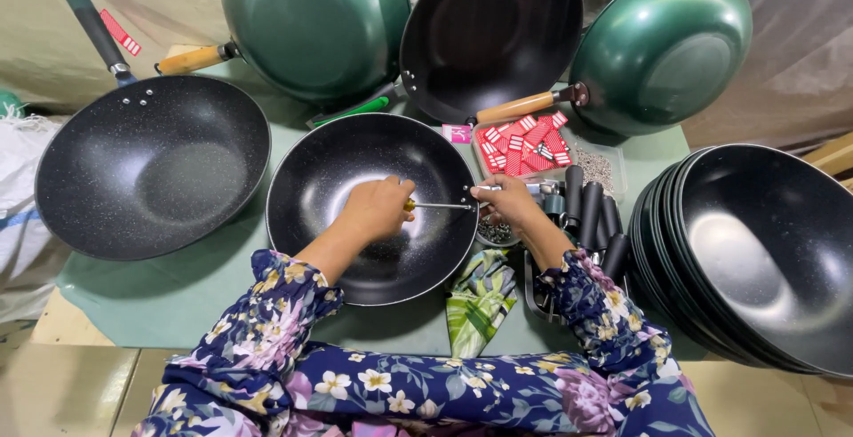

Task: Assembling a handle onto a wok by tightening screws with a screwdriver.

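Observation:
A black speckled wok pan (320,179) lies in front of me on the green-covered table. My left hand (378,208) is inside it, closed around a screwdriver (440,206) whose shaft points right at the pan's rim. Just outside that rim, my right hand (508,199) pinches a small metal part where the screwdriver tip meets the pan's edge. My sleeves are dark blue with flowers.
Another black pan with a handle (151,166) sits at the left. Two green woks (311,19) (666,46) and a black one (489,33) lean at the back. A stack of black pans (755,259) stands right. Red tags (524,146), black handles (595,215), a small bowl of screws (495,233) and a cloth (480,299) lie between.

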